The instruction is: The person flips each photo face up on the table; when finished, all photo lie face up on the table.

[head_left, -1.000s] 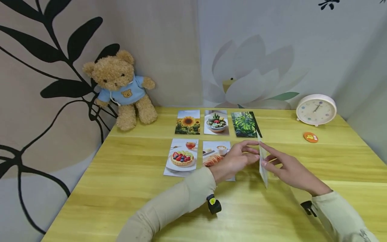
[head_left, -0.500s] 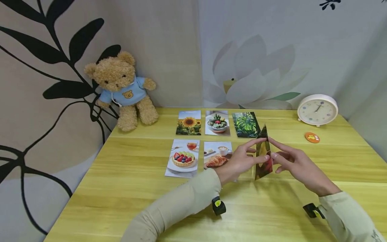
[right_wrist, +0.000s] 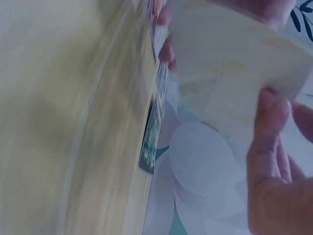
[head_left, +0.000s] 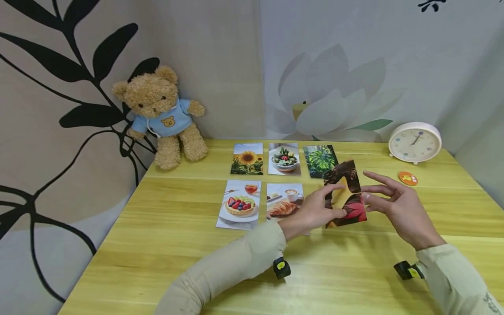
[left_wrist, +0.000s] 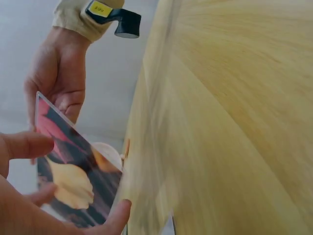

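A photo card (head_left: 345, 192) with a dark, yellow and red picture stands upright above the table, face toward me. My left hand (head_left: 331, 202) pinches its left side between thumb (left_wrist: 29, 145) and fingers. My right hand (head_left: 374, 192) has straight, spread fingers, and its fingertips touch the card's right edge and white back (right_wrist: 230, 68). Five more photo cards lie flat: sunflower (head_left: 247, 158), succulent bowl (head_left: 284, 158) and green leaf (head_left: 320, 160) in the far row, fruit tart (head_left: 239, 204) and croissant with coffee (head_left: 284, 200) in the near row, just left of my left hand.
A teddy bear (head_left: 161, 116) in a blue shirt sits at the table's back left corner. A white clock (head_left: 414, 142) and a small orange disc (head_left: 407, 178) are at the back right. The yellow wooden table (head_left: 157, 253) meets the walls at the back and left.
The held card has turned from edge-on to picture side facing me. My left hand has taken hold of it, and my right hand's fingers have spread open along its edge.
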The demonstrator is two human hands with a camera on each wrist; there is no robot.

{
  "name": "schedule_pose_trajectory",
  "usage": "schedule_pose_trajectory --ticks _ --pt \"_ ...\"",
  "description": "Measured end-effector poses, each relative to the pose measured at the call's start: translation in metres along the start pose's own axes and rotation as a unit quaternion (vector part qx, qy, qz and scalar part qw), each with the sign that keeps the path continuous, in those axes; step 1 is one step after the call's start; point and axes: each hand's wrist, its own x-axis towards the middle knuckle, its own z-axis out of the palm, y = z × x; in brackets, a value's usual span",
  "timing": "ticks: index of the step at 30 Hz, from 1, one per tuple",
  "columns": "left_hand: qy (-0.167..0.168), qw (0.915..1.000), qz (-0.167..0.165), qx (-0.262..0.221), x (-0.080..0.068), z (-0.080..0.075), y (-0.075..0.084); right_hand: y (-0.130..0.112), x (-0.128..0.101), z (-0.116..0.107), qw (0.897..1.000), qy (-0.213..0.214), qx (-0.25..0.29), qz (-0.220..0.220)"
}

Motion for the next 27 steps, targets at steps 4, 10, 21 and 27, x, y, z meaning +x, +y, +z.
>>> schedule_pose_trajectory --ticks 4,10,21,27 --pt "0.007 0.9997 -0.015 -0.016 -0.004 -0.006 -0.002 0.001 0.003 -0.003 0.999 0.038 0.009 -0.014" --pt "0.008 0.9983 -0.022 -0.053 -0.008 -0.017 -0.008 0.008 0.003 -0.005 0.992 0.075 -0.106 0.009" --pt "-0.014 0.9994 -0.029 -0.012 -0.009 -0.019 -0.013 0.029 0.002 -0.01 0.964 -0.003 -0.263 0.04" --pt "-0.022 0.9988 -0.042 0.016 -0.007 -0.019 -0.012 0.032 0.003 -0.005 0.968 -0.061 -0.225 0.095"
